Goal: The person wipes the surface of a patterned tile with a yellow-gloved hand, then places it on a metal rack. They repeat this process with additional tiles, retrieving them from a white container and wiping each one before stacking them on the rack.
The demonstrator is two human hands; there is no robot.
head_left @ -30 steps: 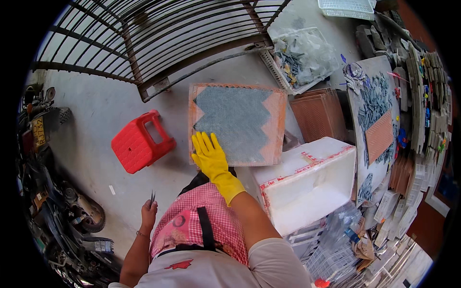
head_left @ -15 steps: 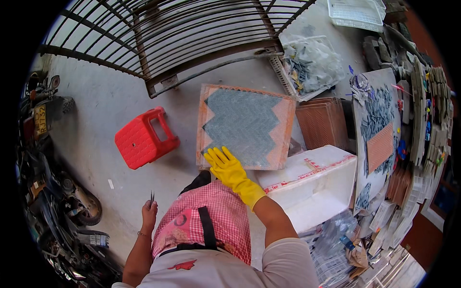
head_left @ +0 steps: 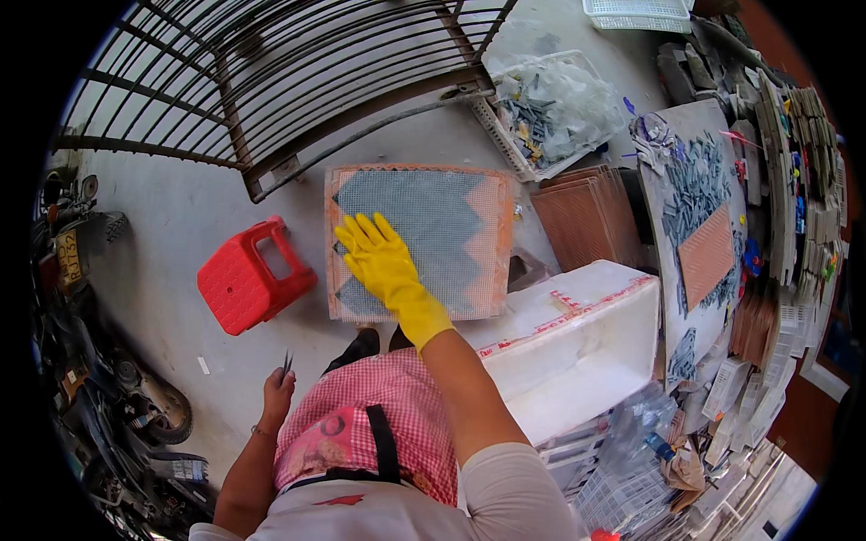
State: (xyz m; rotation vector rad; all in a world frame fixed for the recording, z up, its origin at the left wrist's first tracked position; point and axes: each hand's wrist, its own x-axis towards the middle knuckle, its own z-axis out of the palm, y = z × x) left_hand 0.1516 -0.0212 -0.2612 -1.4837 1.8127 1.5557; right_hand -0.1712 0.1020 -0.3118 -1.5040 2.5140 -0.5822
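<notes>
My right hand (head_left: 377, 257), in a yellow rubber glove, lies flat with its fingers stretched over the left part of a mesh-covered mosaic panel (head_left: 433, 216). The panel shows a grey-green zigzag field between orange-pink side bands. Low at my left side, my bare left hand (head_left: 279, 393) is closed around a pair of tweezers (head_left: 288, 361) with the points upward. Its grip is partly hidden by its small size in the picture.
Left of the panel stands a red plastic stool (head_left: 253, 279). A white foam box (head_left: 577, 334) is at its right, near stacked brown trays (head_left: 591, 216). Beyond are a metal rack (head_left: 298, 90), a crate of plastic bags (head_left: 550, 113) and a board of grey pieces (head_left: 699, 194). Motorbikes (head_left: 117, 388) line the left.
My gloved right hand has slid from the panel's lower edge up and forward onto its left part. My left hand still holds the tweezers. The whole view has shifted slightly.
</notes>
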